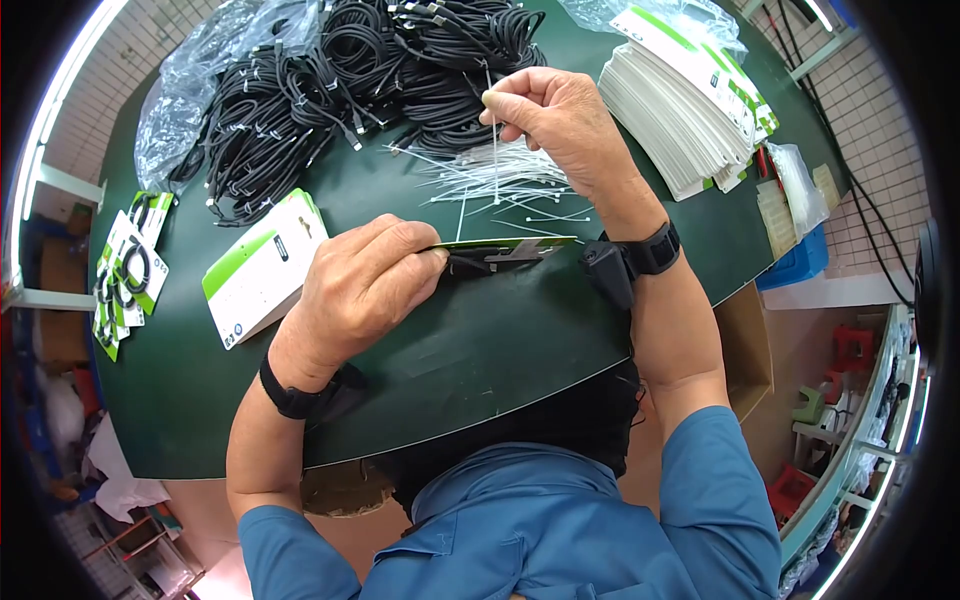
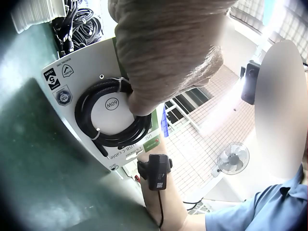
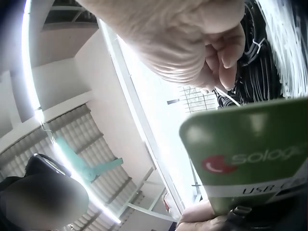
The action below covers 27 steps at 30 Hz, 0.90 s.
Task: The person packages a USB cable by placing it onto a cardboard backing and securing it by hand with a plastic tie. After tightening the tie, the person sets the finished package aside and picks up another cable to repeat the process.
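My left hand (image 1: 365, 285) grips a green-and-white packaging card (image 1: 535, 242) by its edge, tilted so the head view sees it nearly edge-on. On the card's face lies a coiled black USB-C cable (image 2: 82, 115), with white ties at two spots of the coil; the left thumb presses on it. Between thumb and index finger, my right hand (image 1: 560, 115) pinches a thin white cable tie (image 1: 495, 150), raised upright above the loose white cable ties (image 1: 450, 182). In the right wrist view the card's green header (image 3: 240, 139) stands below the right hand.
Bundled black cables (image 1: 260, 130) heap at the back, beside plastic bags (image 1: 185, 85). A stack of blank cards (image 1: 665, 120) stands at back right, another card stack (image 1: 265, 265) left of the left hand. Carded cables (image 1: 130, 265) lie at the far left of the green table (image 1: 470, 350).
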### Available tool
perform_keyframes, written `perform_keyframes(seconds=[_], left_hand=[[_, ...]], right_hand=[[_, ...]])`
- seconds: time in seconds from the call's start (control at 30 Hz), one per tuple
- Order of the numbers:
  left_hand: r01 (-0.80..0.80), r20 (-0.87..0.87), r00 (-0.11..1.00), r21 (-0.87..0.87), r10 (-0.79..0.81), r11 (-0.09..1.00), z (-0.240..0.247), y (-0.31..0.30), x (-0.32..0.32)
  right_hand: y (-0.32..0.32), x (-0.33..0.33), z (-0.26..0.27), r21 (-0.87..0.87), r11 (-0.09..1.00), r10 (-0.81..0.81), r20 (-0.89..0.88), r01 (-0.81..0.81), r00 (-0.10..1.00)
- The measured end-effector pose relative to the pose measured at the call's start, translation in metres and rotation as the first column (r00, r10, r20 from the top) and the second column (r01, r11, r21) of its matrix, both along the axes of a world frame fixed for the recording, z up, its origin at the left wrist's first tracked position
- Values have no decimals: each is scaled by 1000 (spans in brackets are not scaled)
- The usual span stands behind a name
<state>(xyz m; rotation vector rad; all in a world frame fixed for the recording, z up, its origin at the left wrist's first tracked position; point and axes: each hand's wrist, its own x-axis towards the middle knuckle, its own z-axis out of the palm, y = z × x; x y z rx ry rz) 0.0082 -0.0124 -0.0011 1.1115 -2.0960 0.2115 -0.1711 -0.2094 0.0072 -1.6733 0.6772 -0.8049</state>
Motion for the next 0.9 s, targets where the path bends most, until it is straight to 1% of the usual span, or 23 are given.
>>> perform_keyframes(seconds=[0.03, 0.13, 0.17, 0.27, 0.43, 0.53, 0.7, 0.83, 0.9], left_hand=[[-1, -1, 1000, 0, 1, 1000, 0, 0, 0], [-3, 9, 1000, -12, 3, 1000, -1, 0, -1], [-3, 7, 1000, -6, 3, 1000, -1, 0, -1], [0, 13, 1000, -15, 0, 1000, -2, -1, -1], [-10, 18, 1000, -7, 10, 1000, -4, -1, 0], [-5, 8, 1000, -1, 5, 1000, -4, -2, 1], [0, 9, 1000, 3, 0, 1000, -2, 0, 1], [3, 8, 1000, -15, -3, 1000, -3, -1, 4], [0, -8, 1000, -9, 0, 1000, -2, -1, 5]], right_hand=[[0, 0, 1, 0, 1000, 1, -1, -1, 1000], [1, -2, 0, 107, 994, 24, 42, -28, 999], [1, -2, 0, 113, 993, 24, 41, -28, 999], [3, -2, -1, 184, 976, 93, 127, -116, 988], [10, 1, 0, 164, 979, 101, 135, -123, 986], [16, 2, 4, 145, 984, 96, 75, -106, 993], [18, 4, 3, 150, 980, 120, 82, -131, 989], [22, 6, 2, 155, 982, 89, 108, -105, 990], [18, 7, -4, 235, 955, 152, 130, -179, 980]])
